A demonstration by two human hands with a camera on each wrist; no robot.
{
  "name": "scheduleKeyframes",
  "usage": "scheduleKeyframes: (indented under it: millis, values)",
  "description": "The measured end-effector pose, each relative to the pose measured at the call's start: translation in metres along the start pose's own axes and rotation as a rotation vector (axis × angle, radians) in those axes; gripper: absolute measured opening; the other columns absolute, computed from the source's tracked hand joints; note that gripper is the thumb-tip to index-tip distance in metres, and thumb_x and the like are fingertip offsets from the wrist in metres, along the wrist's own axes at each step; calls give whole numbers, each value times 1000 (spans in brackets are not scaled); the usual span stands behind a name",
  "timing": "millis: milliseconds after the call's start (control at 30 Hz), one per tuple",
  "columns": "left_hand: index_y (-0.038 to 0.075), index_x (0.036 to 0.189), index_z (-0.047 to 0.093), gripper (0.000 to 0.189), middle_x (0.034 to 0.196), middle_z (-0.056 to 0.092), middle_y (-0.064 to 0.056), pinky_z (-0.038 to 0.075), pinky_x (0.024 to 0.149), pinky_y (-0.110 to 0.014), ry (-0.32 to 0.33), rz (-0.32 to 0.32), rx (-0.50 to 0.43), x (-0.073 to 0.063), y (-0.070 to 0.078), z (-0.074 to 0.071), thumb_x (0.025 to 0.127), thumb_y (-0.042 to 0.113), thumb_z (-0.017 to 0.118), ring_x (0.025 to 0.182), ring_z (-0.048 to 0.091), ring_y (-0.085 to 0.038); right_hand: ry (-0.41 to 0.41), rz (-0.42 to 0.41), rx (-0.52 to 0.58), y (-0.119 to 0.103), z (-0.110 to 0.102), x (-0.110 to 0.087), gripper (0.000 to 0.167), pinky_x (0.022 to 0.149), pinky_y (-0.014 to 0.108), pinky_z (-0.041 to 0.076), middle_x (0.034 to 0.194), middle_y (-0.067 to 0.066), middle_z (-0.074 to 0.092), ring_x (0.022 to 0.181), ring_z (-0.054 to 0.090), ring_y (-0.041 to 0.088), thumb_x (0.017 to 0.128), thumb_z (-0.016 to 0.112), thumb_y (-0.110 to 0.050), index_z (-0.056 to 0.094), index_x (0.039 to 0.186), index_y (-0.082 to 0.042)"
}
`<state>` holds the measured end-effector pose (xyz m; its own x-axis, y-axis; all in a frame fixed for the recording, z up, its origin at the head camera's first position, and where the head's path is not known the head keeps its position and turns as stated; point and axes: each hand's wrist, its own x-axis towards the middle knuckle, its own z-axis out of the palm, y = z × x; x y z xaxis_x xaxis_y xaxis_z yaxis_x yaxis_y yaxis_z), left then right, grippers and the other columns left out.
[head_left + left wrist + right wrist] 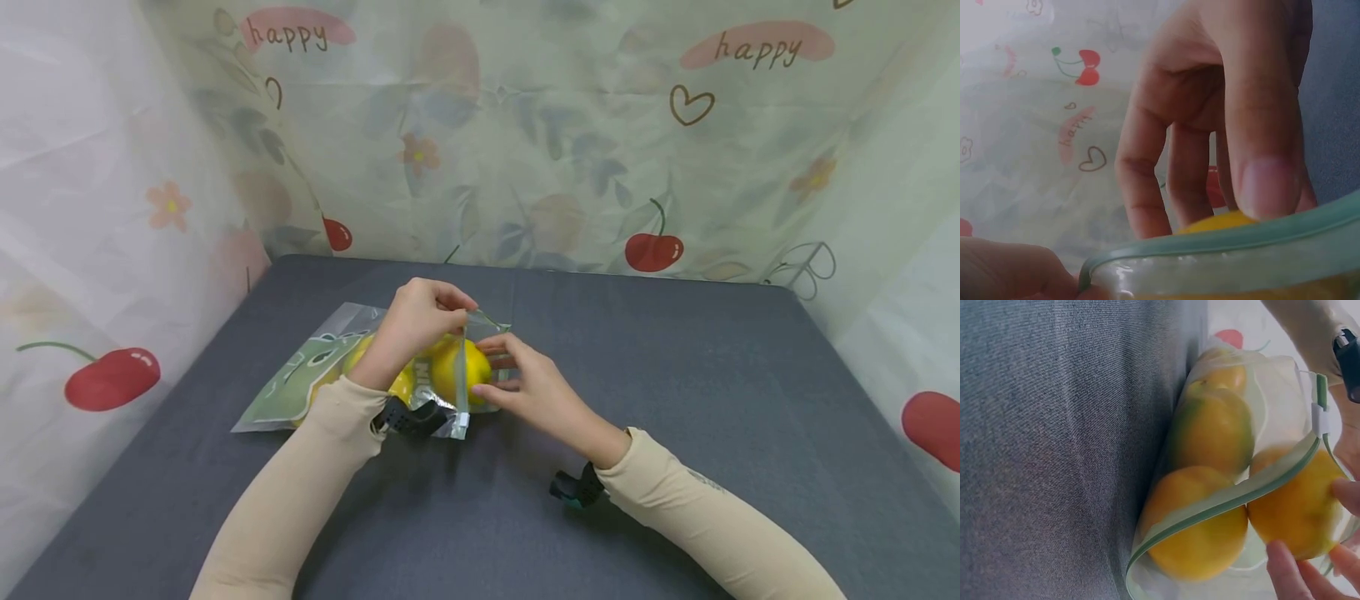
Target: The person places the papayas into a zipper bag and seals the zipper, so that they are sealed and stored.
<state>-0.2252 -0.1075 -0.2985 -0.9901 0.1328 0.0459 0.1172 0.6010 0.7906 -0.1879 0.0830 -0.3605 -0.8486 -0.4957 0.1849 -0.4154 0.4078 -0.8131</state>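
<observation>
A clear zip bag [352, 315] with a green print and a slider lies on the table, holding several yellow lemons [1197, 525]. My left hand [423, 321] pinches the upper edge of the bag's mouth between thumb and finger. At that mouth, my right hand [536, 387] holds a lemon [1294, 506], its thumb and fingers spread round the fruit. In the left wrist view, the right hand's thumb [1269, 181] is over the green zip edge [1222, 240], and only a sliver of yellow shows behind it. The white slider [1320, 419] sits at one end of the zip.
A dark grey cloth covers the table [675, 358]. Patterned curtains [517, 150] with cherries and hearts stand behind it and at both sides. Each wrist wears a black strap mount [577, 486].
</observation>
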Motion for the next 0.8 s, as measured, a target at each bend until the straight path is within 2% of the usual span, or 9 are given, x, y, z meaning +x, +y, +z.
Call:
scheduleKeyframes:
  millis: [333,567,800]
  values:
    - [10,98,76,17,94,73,-7,50,59,-29,-4,5,-4,0,0,0,87,11,62,74,68,-17,5,17,51,2,3,7,40,86,31,56,126,7,59,110,64,24,87,71,-13,55,123,-9]
    - [12,96,76,19,92,73,-4,54,68,-31,4,-6,1,0,1,1,86,11,61,74,69,-17,10,-9,-2,7,4,8,28,79,28,56,110,3,66,95,68,18,87,71,-13,62,113,-11]
    - [14,94,76,15,89,73,-7,52,67,-32,10,-4,3,1,1,2,87,12,63,74,68,-19,-22,-5,-7,8,4,6,24,80,29,56,108,3,67,95,68,20,88,70,-14,64,110,-12]
